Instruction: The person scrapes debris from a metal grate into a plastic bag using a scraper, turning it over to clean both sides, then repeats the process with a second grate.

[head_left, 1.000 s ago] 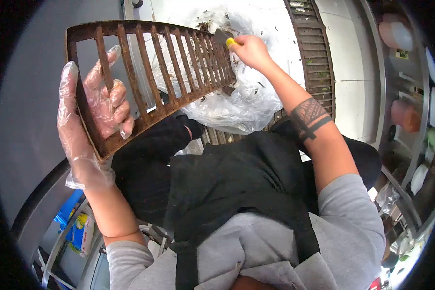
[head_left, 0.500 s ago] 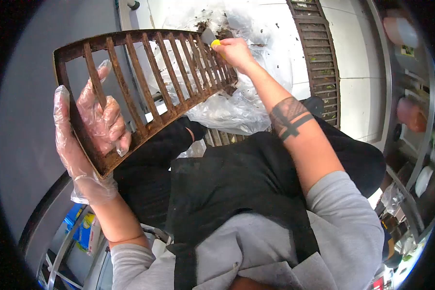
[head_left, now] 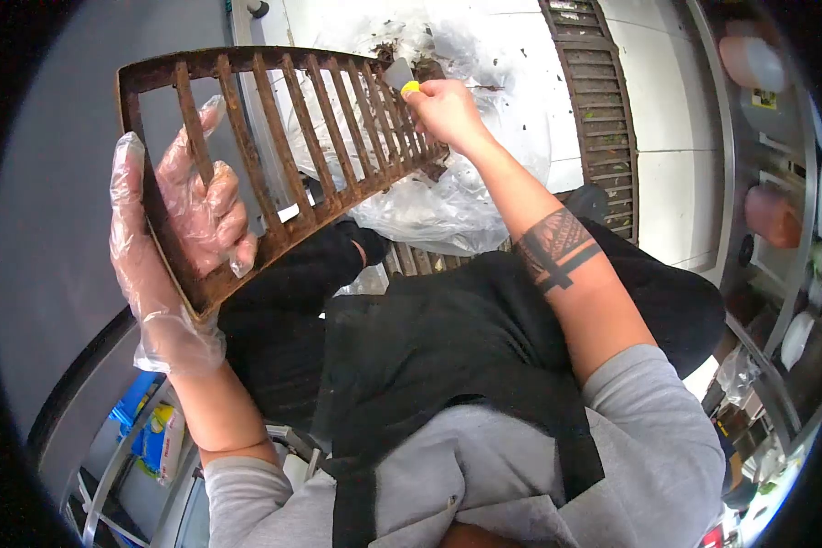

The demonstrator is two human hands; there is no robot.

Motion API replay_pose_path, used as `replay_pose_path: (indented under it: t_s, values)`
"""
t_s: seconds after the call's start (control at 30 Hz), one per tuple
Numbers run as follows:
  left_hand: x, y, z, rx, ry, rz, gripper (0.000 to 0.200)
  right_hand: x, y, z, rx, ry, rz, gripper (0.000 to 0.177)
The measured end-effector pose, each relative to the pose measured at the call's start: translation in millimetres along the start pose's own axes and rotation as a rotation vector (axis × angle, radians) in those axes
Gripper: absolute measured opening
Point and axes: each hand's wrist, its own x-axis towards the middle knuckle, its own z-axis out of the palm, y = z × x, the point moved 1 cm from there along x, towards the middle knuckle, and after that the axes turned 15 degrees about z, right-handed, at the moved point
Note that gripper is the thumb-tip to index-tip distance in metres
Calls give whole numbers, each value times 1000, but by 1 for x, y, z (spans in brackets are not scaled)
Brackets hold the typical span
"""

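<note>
My left hand [head_left: 178, 224], in a clear plastic glove, grips the near end of a rusty brown slatted metal grate [head_left: 283, 155] and holds it up tilted. My bare right hand [head_left: 443, 110] is closed on a small scraper with a yellow handle [head_left: 404, 80], its blade against the far bars of the grate. Below the grate's far end lies a crumpled clear plastic bag [head_left: 447, 196] with dark debris on it.
A long floor drain grate [head_left: 603, 110] runs across the white tiled floor at the upper right. Metal shelving with containers [head_left: 772, 210] stands on the right. A grey wall or door is on the left, and blue packages [head_left: 151, 429] sit low left.
The right hand with the scraper has shifted slightly left and up along the grate's far bars. The grate has wobbled a little in the left hand.
</note>
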Motion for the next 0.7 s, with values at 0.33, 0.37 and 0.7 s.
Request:
replay_pose_path:
  t_s: [0.33,0.37,0.7]
  values:
    - [0,0,-1,13,9,3,84,2,-12,40,-98,330,-104,32]
    - [1,-1,-2,10,7,2,85,5,-8,42,-55,317,-82,32]
    - [0,-2,-2,29,18,14,84,1,-23,37,-79,360,-110,31]
